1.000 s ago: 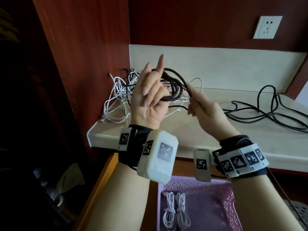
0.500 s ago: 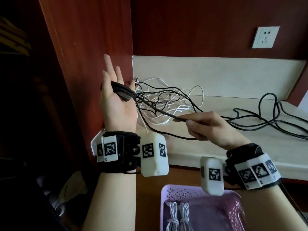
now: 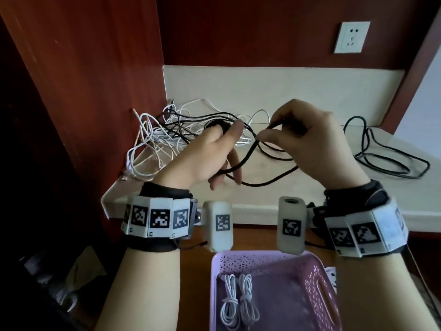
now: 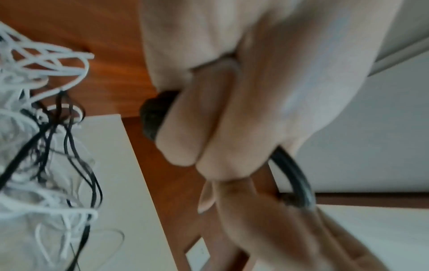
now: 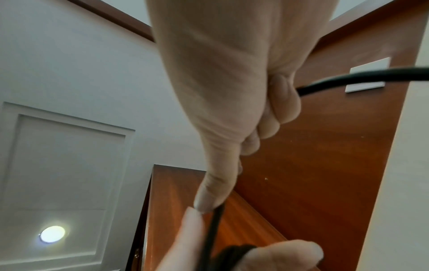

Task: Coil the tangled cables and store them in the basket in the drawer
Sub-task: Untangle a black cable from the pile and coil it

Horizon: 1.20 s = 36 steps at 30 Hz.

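My left hand (image 3: pixel 224 132) grips the plug end of a black cable (image 3: pixel 262 181) between thumb and fingers, and the cable loops round below the palm. The left wrist view shows the fingers (image 4: pixel 185 132) curled over the dark plug (image 4: pixel 150 117). My right hand (image 3: pixel 263 136) pinches the same black cable close by; in the right wrist view the thumb tip (image 5: pixel 206 201) presses on the cable (image 5: pixel 214 225). A tangle of white cables (image 3: pixel 152 144) with thin black ones lies on the counter at the left. The purple basket (image 3: pixel 317 283) holds two coiled white cables (image 3: pixel 236 304).
Another loose black cable (image 3: pixel 386 161) sprawls on the cream counter (image 3: pixel 262 197) at the right. A red-brown wooden panel (image 3: pixel 95 91) walls in the left side. A wall socket (image 3: pixel 350 37) sits high at the back. The basket lies in the open drawer below the counter edge.
My left hand has turned palm down and moved from the left wall towards the middle. My right hand has risen to meet it, pinching the cable nearer the plug.
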Each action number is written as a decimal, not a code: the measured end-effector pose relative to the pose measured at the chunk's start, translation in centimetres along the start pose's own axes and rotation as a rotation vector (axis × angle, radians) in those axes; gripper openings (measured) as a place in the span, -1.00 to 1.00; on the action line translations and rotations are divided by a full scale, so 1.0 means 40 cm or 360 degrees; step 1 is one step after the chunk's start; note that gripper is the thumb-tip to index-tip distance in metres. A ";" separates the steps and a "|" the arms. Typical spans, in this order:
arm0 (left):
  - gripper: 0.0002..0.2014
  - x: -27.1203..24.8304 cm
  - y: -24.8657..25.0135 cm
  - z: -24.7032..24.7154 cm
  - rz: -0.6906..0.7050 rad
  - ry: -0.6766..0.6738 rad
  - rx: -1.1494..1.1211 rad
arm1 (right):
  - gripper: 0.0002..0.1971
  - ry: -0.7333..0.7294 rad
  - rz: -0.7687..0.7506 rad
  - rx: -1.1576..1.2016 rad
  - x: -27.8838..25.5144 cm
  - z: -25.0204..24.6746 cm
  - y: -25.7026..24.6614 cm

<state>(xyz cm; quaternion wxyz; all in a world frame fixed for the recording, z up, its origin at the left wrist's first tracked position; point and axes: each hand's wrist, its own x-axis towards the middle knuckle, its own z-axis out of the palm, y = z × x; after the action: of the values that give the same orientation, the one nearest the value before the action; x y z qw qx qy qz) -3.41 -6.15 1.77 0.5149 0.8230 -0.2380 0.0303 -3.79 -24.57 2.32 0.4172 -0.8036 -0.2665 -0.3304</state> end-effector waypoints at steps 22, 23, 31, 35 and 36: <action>-0.54 0.013 -0.045 -0.072 0.0689 -0.0245 -0.2402 | -0.70 -0.0425 0.0425 0.0153 -0.018 0.121 0.112; -0.53 0.009 -0.049 -0.083 0.0756 -0.0145 -0.2537 | -0.78 -0.0495 0.0452 0.0171 -0.021 0.123 0.111; -0.60 0.008 -0.021 -0.074 0.0769 0.0930 -0.2208 | -0.81 -0.0521 0.0664 0.0731 -0.027 0.145 0.110; -0.66 0.019 -0.025 -0.068 0.0719 0.1027 -0.1970 | -0.69 -0.0339 0.0490 0.0379 -0.016 0.130 0.107; -0.62 0.022 -0.027 -0.066 0.0710 0.1052 -0.1855 | -0.69 -0.0387 0.0371 0.0177 -0.014 0.124 0.102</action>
<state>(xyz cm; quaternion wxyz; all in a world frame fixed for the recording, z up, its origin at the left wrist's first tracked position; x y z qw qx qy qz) -1.64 -3.81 2.35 0.8986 0.2925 -0.2096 0.2509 0.26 -22.53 -2.29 0.4611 -0.8388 -0.2378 -0.1652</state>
